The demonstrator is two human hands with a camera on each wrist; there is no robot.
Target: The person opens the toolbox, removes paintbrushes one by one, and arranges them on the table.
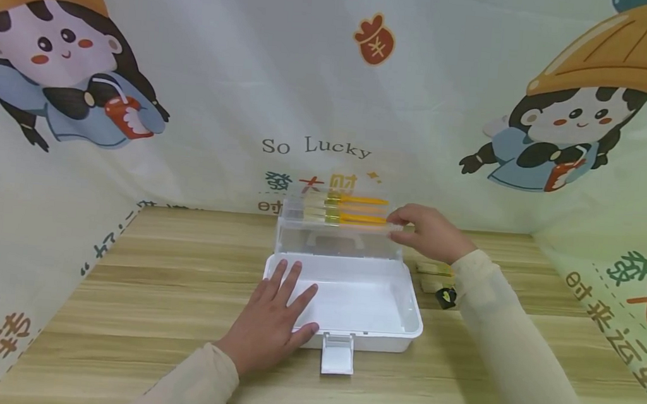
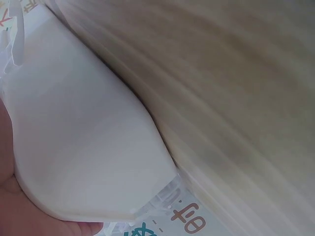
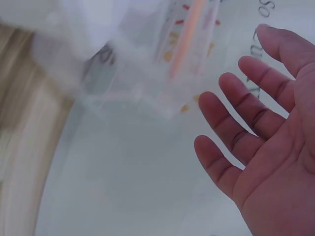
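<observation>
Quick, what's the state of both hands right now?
Left hand: open, resting on the white box.
Right hand: open, holding nothing, beside the yellow-handled brushes.

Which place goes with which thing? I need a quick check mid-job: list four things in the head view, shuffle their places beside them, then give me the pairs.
Things:
1. White latch
2. Left hand
3. Right hand
4. Small black item

Places:
A. On the wooden tabletop, right of the white box
B. Fingers spread over the box's left side
C. Hanging down at the box's front
D. Near the ends of the yellow brush handles

Pairs: 1-C, 2-B, 3-D, 4-A
</observation>
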